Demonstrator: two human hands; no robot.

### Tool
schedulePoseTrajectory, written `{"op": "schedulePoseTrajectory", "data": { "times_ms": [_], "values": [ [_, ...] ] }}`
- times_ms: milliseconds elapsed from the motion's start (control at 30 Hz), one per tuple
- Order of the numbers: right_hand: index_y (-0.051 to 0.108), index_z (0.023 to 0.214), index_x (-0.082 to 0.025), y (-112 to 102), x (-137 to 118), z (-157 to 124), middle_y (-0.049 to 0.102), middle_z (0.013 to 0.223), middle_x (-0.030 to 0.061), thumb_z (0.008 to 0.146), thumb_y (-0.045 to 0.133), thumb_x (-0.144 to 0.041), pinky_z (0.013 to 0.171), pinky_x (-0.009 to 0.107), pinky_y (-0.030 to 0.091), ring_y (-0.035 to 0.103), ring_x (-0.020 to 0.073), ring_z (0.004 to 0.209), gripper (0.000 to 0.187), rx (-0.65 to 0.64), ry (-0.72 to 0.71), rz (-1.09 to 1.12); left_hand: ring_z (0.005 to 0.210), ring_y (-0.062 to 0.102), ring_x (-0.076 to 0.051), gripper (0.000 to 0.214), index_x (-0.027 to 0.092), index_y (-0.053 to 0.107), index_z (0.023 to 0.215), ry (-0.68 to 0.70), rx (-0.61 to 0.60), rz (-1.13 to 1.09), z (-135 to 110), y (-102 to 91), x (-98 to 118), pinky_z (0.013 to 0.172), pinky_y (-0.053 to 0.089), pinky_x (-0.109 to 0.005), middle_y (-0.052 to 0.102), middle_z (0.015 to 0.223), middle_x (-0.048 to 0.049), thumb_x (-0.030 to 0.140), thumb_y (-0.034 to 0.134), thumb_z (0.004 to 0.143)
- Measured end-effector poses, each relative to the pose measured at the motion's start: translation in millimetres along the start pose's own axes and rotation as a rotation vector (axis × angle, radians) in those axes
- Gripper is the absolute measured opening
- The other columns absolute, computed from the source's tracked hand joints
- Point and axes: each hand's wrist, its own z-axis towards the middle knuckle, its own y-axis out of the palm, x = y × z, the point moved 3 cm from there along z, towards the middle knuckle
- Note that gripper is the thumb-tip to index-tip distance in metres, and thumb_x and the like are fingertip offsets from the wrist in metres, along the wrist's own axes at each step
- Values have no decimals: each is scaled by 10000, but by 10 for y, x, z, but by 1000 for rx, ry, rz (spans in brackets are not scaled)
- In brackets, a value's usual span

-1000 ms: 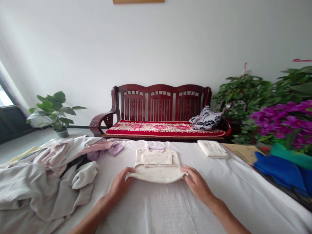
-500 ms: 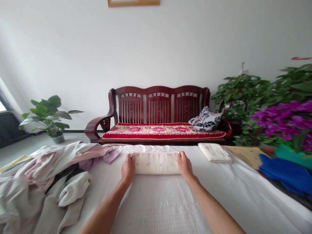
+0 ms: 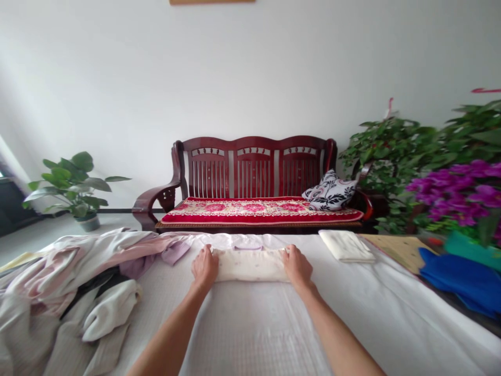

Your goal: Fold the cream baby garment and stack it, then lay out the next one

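Since the white-covered counter [image 3: 250, 334] filled the whole lower part of my view, everything else sat on it or behind it. Beyond its far edge stood a dark wooden settee [image 3: 254, 172] with a red flowered seat pad, against a pale wall. A loose heap of laundry [image 3: 70, 282] sprawled over the counter's left side. Purple flowers [image 3: 465, 190] rose on the right, and a blue cloth [image 3: 465, 282] lay below them. A leafy pot plant [image 3: 74, 183] stood on the floor at far left. A black-and-white cushion [image 3: 331, 192] leaned in the settee's right corner. A folded cream cloth [image 3: 345, 245] lay apart near the far right edge. At the middle of the counter lay the small cream garment [image 3: 250, 265], folded into a narrow band, its lilac neckline just showing behind. My left grip [image 3: 204, 267] rested flat on its left end and my right grip [image 3: 297, 266] on its right end, palms down with fingers spread, closed around nothing.
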Motion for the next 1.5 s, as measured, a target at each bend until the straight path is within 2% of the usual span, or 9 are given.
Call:
{"op": "schedulePoseTrajectory", "data": {
  "times_ms": [133, 233, 333, 600, 833, 933, 1067, 1267, 1500],
  "values": [
    [546, 1289, -164, -32, -381, -217, 556, 1371, 132, 958, 401, -247, 1105, 378, 318, 434, 251, 1332, 371, 58, -292, 16, 1237, 525, -266, 447, 173, 520, 1331, 348, 96, -22, -221, -5, 310, 1080, 348, -428, 568, 1351, -132, 124, 382, 909],
    [515, 1351, -129, 95, -761, -452, 528, 1421, 113, 989, 315, -266, 1153, 372, 290, 407, 227, 1363, 436, 4, -568, 108, 1279, 501, -235, 432, 191, 558, 1316, 591, -10, -73, -416, 142, 518, 1102, 350, -407, 598, 1334, -99, 139, 366, 932],
    [473, 1406, -142, 277, -951, -620, 503, 1452, 108, 1009, 271, -348, 1149, 407, 310, 410, 233, 1371, 491, -102, -696, 127, 1368, 408, -275, 479, 216, 486, 1406, 675, -146, 5, -501, 306, 556, 1134, 297, -483, 501, 1448, -105, 198, 425, 931],
    [441, 1441, -145, 296, -520, -406, 399, 1524, 114, 999, 313, -412, 1181, 489, 216, 316, 269, 1429, 531, -166, -574, -86, 1456, 244, -301, 516, 215, 380, 1477, 556, -245, 210, -244, 330, 278, 1161, 210, -527, 330, 1562, -94, 400, 306, 1001],
    [518, 1377, -207, 201, -114, -54, 468, 1483, 98, 968, 379, -296, 1114, 482, 307, 367, 269, 1395, 440, -170, -394, -140, 1437, 281, -323, 485, 219, 416, 1442, 385, -286, 194, 55, 231, 26, 1131, 221, -582, 354, 1546, -128, 357, 302, 991],
    [595, 1291, -190, 162, -98, 112, 615, 1325, 111, 925, 418, -234, 1074, 400, 349, 515, 241, 1255, 409, -167, -402, -129, 1384, 378, -295, 465, 209, 461, 1400, 362, -280, 166, 216, 196, -15, 1114, 284, -509, 441, 1490, -136, 298, 371, 953],
    [639, 1235, -217, 87, -143, 306, 674, 1226, 90, 823, 522, -198, 980, 352, 405, 564, 247, 1157, 428, -206, -410, -118, 1183, 572, -293, 497, 169, 548, 1324, 345, -274, 121, 402, 143, -9, 1000, 407, -390, 610, 1287, -167, 247, 532, 834],
    [735, 904, -225, -63, -241, 395, 728, 924, 67, 667, 575, -101, 764, 279, 436, 624, 235, 951, 312, -284, -404, -88, 882, 674, -256, 223, 173, 709, 940, 328, -269, 15, 457, 30, 54, 764, 473, -305, 725, 925, -99, 208, 588, 757],
    [616, 933, -216, -606, -243, 181, 664, 953, 22, 737, 518, -105, 719, 242, 386, 587, 163, 872, 245, -133, -494, 32, 923, 618, -177, 87, 205, 576, 912, 494, -41, -189, 254, -491, 70, 841, 467, -276, 669, 980, -31, 229, 536, 838]
  ]
}}
